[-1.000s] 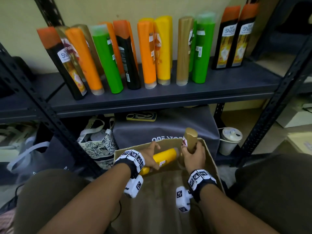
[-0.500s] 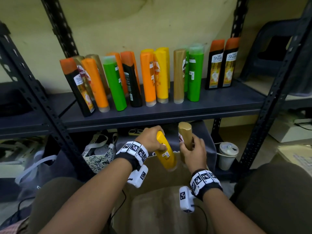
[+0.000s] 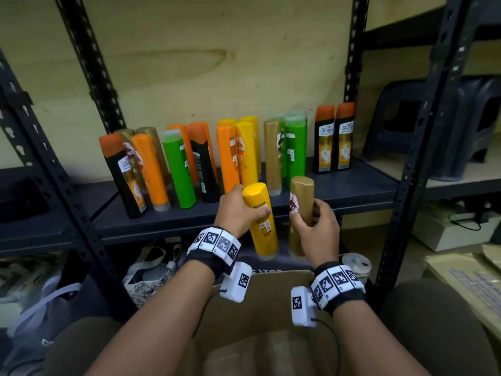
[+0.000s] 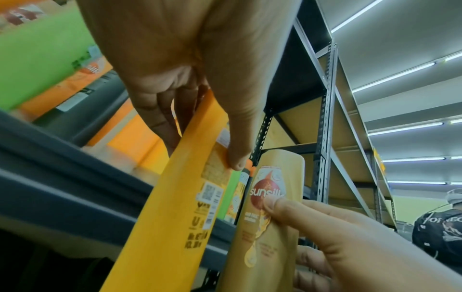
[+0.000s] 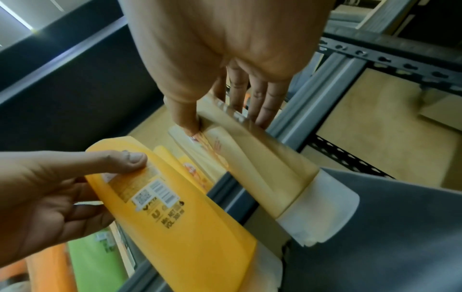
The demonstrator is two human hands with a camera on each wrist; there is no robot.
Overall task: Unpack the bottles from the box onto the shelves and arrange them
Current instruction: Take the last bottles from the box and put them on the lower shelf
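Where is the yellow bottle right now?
In the head view, the left hand grips the yellow plastic bottle in front of the dark metal shelf, just left of the gold plastic bottle.

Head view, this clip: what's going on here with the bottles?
A person is unpacking bottles onto a shelf. The left hand grips a yellow bottle, and the right hand grips a gold bottle. Both are held just in front of the shelf edge, above the open cardboard box, not yet set down. A row of orange, green, yellow, gold and black bottles already stands on the shelf.
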